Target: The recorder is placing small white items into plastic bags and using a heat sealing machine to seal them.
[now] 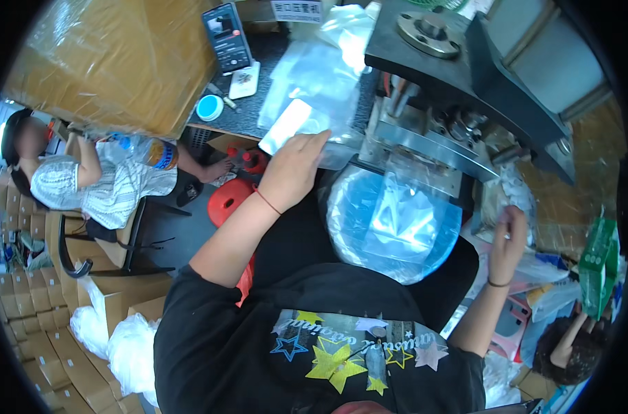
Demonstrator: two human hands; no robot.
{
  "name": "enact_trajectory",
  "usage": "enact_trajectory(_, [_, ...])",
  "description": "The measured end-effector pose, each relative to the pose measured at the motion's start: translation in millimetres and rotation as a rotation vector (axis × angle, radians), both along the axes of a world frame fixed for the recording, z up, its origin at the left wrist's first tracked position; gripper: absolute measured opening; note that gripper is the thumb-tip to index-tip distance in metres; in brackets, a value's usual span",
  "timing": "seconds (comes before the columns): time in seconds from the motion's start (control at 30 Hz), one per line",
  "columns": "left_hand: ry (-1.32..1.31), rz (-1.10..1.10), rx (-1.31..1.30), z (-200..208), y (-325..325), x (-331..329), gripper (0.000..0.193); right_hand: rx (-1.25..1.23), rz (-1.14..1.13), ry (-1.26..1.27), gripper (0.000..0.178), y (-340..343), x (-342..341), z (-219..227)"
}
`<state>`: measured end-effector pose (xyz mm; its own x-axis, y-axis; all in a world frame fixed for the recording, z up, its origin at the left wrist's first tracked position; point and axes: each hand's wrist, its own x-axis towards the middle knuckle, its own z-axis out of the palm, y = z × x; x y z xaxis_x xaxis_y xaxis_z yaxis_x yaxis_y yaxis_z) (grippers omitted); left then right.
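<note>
My left hand (pixel 296 169) reaches over a stack of clear plastic bags (pixel 307 76) on the dark worktop, fingers stretched out. Under or beside its fingertips is a bright white rectangle (pixel 287 126); whether it is a card or glare, I cannot tell. Out to the right, my right hand (pixel 510 241) is raised with fingers loosely bent and apart, nothing seen in it. Between my knees sits a round tub lined with blue plastic (pixel 348 238). A clear plastic bag (pixel 405 224) hangs from the metal press (pixel 431 155) down over the tub.
A phone (pixel 227 38) leans at the worktop's back, near a blue-lidded jar (pixel 209 107). A large carton (pixel 114 62) stands to the left. One person (pixel 86 179) sits at far left; another, at lower right, holds a green box (pixel 599 265). A red stool (pixel 227 201) stands near my left arm.
</note>
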<state>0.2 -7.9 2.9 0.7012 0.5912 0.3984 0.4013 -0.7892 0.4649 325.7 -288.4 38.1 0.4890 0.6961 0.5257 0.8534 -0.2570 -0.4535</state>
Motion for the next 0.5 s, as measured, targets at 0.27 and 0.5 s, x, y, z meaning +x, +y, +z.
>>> enact_trajectory(0.27, [0.033, -0.01, 0.17, 3.4, 11.5, 1.4, 0.031, -0.115, -0.17, -0.216, 0.019, 21.9, 33.5, -2.0])
enact_trajectory(0.5, [-0.373, -0.027, -0.661, 9.1, -18.2, 4.6, 0.01, 0.001, -0.135, 0.096, 0.015, 5.3, -4.7, -4.7])
